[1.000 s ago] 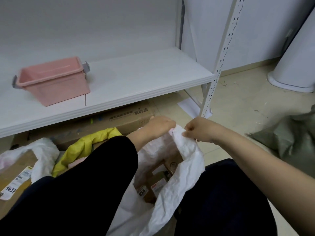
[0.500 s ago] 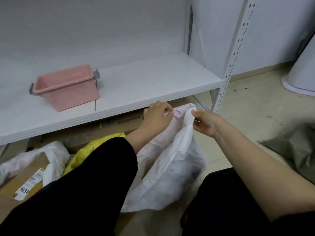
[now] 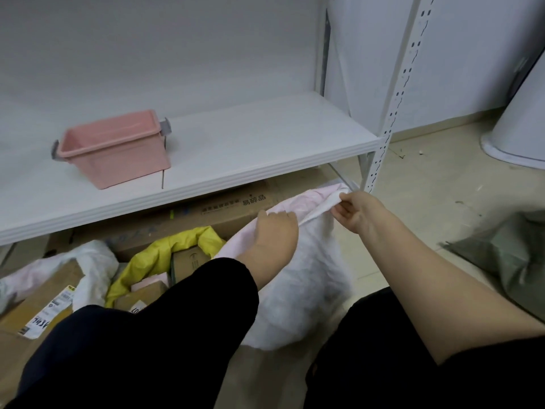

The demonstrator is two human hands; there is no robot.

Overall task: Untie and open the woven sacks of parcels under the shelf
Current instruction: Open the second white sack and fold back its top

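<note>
Spreading sack (image 3: 309, 278) mouth below shelf (image 3: 265, 143)
Left grip (image 3: 274, 228), right grip (image 3: 355, 209) both clamped on rim, held apart to stretch mouth taut and open.

Pink plastic tub (image 3: 115, 152): upright, open-topped, a grey handle (image 3: 163, 126) at each end; white perforated upright (image 3: 392, 113), well right of the tub; beige floor (image 3: 442, 184), right of and below the tub, with small scattered debris; crumpled grey-green bag (image 3: 507, 255) on that floor, far right; white rounded base (image 3: 519, 137), far right.
</note>
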